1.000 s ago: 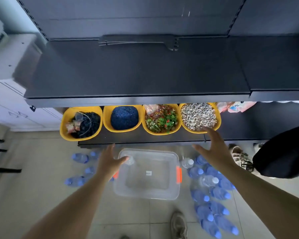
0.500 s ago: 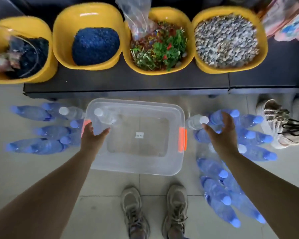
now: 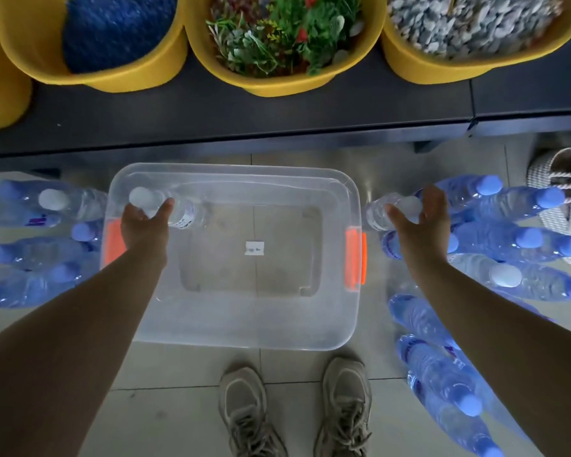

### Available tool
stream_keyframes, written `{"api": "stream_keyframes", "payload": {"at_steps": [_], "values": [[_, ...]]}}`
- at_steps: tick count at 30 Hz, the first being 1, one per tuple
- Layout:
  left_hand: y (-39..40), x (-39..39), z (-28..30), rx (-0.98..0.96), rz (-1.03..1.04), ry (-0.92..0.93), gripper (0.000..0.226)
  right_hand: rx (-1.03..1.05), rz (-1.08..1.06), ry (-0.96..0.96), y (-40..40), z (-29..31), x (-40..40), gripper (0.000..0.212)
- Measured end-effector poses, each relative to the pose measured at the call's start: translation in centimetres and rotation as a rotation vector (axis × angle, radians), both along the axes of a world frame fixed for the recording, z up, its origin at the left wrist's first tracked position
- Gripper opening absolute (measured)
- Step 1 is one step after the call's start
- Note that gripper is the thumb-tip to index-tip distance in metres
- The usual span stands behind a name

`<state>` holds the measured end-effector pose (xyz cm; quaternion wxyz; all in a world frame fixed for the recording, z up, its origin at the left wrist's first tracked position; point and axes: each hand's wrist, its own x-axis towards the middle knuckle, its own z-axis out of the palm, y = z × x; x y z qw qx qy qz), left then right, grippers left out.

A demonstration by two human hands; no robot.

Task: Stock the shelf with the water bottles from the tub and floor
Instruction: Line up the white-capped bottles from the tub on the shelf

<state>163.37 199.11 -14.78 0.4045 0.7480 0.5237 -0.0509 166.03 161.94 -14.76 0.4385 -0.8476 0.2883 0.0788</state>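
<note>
The left hand (image 3: 144, 225) curls round a clear white-capped water bottle (image 3: 165, 209) standing in the far left corner of the clear plastic tub (image 3: 244, 324). The right hand (image 3: 419, 225) cups another white-capped bottle (image 3: 381, 212) on the floor just right of the tub, thumb and fingers spread around it. Blue-capped bottles (image 3: 508, 239) crowd both sides.

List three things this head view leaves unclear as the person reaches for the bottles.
- Left hand: fingers curl around the tub bottle; firm grip unclear.
- Right hand: hides the white-capped bottle neck; contact unclear.
- Leftmost yellow bowl: cut off by the frame edge.
</note>
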Motion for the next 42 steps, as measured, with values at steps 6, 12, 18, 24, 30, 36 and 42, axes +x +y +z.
{"api": "stream_keyframes", "payload": {"at_steps": [6, 12, 18, 24, 30, 36, 42], "values": [[-1.2, 0.6, 0.3, 0.034, 0.074, -0.061, 0.061, 0.053, -0.03, 0.019, 0.4, -1.1, -0.1, 0.051], [-1.6, 0.5, -0.5, -0.008, 0.115, -0.082, 0.068, 0.107, 0.015, 0.008, 0.0, -1.7, 0.2, 0.038], [-1.6, -0.4, 0.2, 0.001, -0.047, -0.126, 0.05, 0.098, 0.018, -0.034, -0.2, -1.0, 0.1, 0.03], [-3.6, -1.5, 4.3, 0.017, -0.102, -0.103, 0.052, 0.071, 0.093, -0.06, 0.3, 4.8, 0.4, 0.031], [-5.3, -2.4, 13.7, 0.067, -0.179, -0.141, 0.057, 0.108, 0.156, -0.083, 0.7, 14.1, 1.2, 0.035], [-5.7, -2.3, 25.9, 0.077, -0.196, -0.18, 0.049, 0.145, 0.135, -0.164, 2.2, 26.5, 1.2, 0.041], [-2.3, -2.5, 38.8, 0.071, -0.367, -0.262, 0.049, 0.131, 0.24, -0.324, 4.3, 41.3, 0.0, 0.041]]}}
